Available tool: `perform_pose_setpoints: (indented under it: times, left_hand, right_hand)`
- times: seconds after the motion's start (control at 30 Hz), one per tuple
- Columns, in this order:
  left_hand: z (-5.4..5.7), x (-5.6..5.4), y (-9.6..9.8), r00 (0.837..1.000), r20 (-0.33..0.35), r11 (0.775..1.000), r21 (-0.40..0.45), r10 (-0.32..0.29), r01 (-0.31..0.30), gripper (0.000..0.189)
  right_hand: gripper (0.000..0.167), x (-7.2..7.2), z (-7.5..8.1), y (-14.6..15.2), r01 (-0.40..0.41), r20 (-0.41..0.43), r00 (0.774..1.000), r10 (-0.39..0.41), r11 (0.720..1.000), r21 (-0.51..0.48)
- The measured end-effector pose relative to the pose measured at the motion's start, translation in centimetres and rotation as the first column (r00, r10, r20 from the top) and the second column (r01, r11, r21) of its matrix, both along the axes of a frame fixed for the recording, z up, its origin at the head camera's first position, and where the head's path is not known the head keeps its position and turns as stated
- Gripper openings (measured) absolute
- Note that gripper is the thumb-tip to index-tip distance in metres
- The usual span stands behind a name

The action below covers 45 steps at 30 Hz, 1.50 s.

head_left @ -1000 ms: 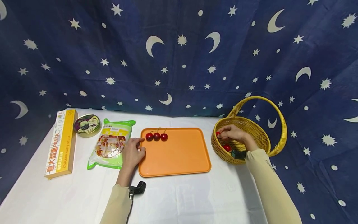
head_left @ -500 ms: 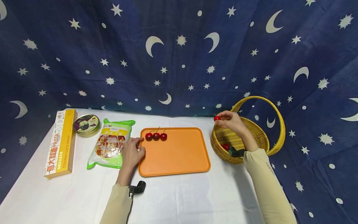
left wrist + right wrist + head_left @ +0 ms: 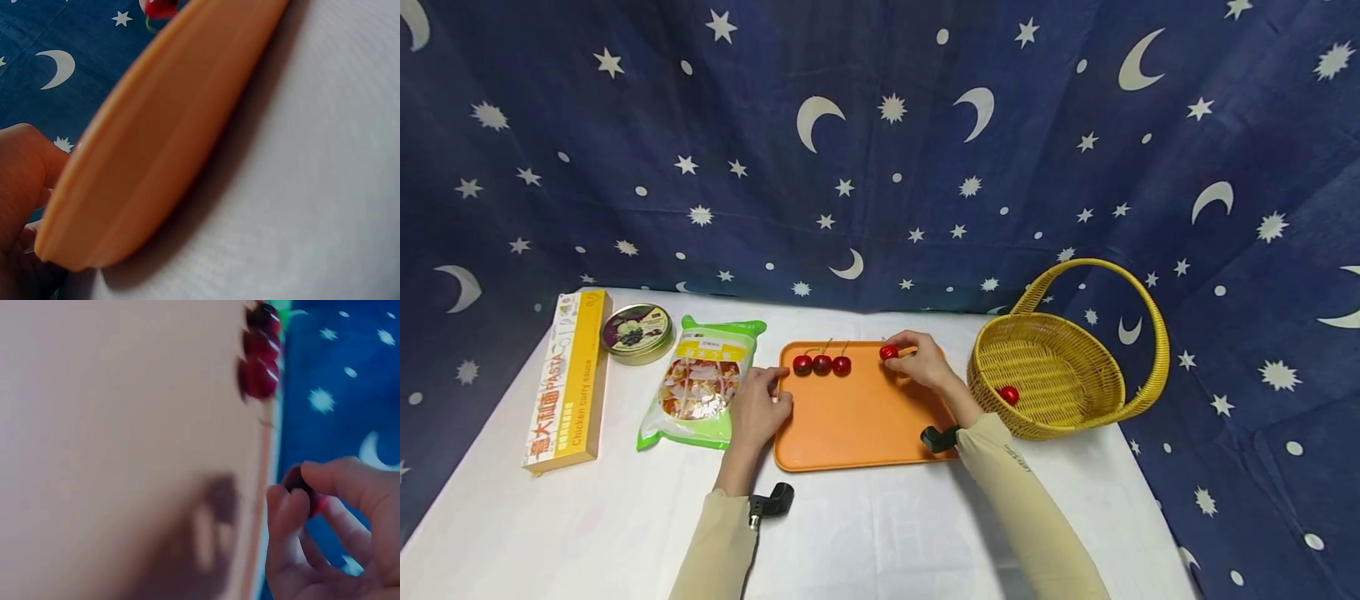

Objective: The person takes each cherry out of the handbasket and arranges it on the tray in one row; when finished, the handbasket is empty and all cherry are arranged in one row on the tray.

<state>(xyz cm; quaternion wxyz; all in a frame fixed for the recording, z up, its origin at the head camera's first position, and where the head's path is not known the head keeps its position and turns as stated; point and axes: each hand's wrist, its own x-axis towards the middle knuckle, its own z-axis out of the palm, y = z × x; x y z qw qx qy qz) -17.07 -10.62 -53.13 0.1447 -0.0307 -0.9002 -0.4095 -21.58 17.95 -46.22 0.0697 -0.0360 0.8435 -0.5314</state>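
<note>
My right hand (image 3: 921, 362) pinches a bright red cherry (image 3: 888, 352) over the upper right part of the orange tray (image 3: 865, 425). In the right wrist view, the held cherry (image 3: 317, 505) is partly covered by the thumb and fingers. Three dark red cherries (image 3: 822, 365) with stems sit side by side along the tray's upper left edge. At the tray's left rim, my left hand (image 3: 757, 408) holds the edge with thumb and index finger; the left wrist view shows the tray's outer wall (image 3: 150, 144) hiding part of those fingers.
On the right stands a yellow wicker basket (image 3: 1048, 325) with a tall handle and a red cherry (image 3: 1008, 395) inside. Left of the tray lie a green food bag (image 3: 703, 383), a round tin (image 3: 637, 332) and a pasta box (image 3: 568, 383). A blue curtain (image 3: 880, 208) hangs behind.
My right hand has lifted a red cherry out of the basket and carried it left over the tray. The left hand stays at the tray's left rim.
</note>
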Motion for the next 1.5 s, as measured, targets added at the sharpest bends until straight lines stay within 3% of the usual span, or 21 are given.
perform_pose_setpoints:
  times: [0.13,0.27,0.73,1.03,1.23,1.5]
  left_hand:
    - [-0.1,0.1,0.1,1.0,0.019,1.0,0.002,-0.001,0.001,0.036]
    - [-0.1,0.2,0.3,0.999,0.031,1.0,0.001,-0.011,0.011,0.037]
    - [0.6,-0.2,0.2,1.0,0.012,1.0,0.005,-0.01,0.01,0.036]
    - [0.4,0.0,0.0,1.0,0.025,1.0,0.002,-0.004,0.004,0.036]
    - [0.3,0.1,0.0,1.0,0.023,1.0,0.004,-0.003,0.003,0.036]
    - [0.2,-0.1,0.0,1.0,0.027,1.0,-0.001,-0.006,0.006,0.037]
  right_hand:
    - [0.033,-0.3,-2.0,-1.9,0.031,0.021,0.999,-0.03,0.999,-0.023]
    - [0.036,-0.4,-2.8,-3.0,0.04,0.005,0.999,-0.04,0.999,-0.009]
    - [0.034,-0.8,-3.2,-3.7,0.053,-0.041,0.998,-0.052,0.998,0.028]
    - [0.037,-0.8,-3.5,-3.9,0.046,-0.038,0.998,-0.045,0.999,0.026]
    - [0.038,-0.7,-2.5,-2.6,0.021,-0.025,0.999,-0.021,1.0,0.015]
    - [0.03,-0.6,1.7,2.2,0.027,-0.108,0.994,-0.022,0.999,0.046]
